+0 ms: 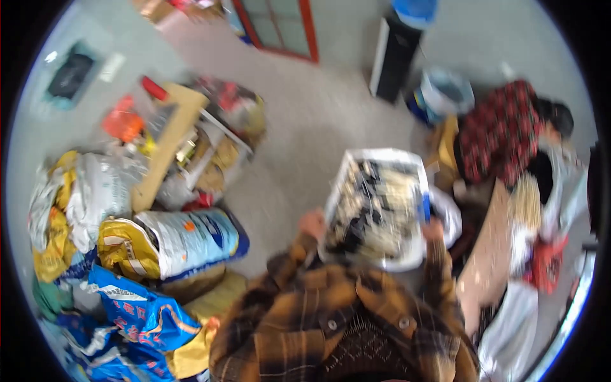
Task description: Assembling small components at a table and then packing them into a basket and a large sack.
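Observation:
In front of my body is a white rectangular plastic tub (384, 155), gripped from both sides. My left hand (312, 225) is closed on its left edge, and my right hand (433, 230) on its right edge beside a small blue patch. Many cream-coloured and black pieces (388, 197) fill the tub in a jumble; blur hides what kind they are. Both forearms are in brown plaid sleeves. My fingers show only in part, smeared by motion. Close by the right hand is a whitish bag (449, 216).
Full sacks (197, 242) and blue bags (143, 312) crowd the left, below a wooden board (168, 146) and piled scraps. A person in a red checked top (499, 134) bends at the right, near a tan board (484, 254). A black-and-white water dispenser (396, 57) stands at the back.

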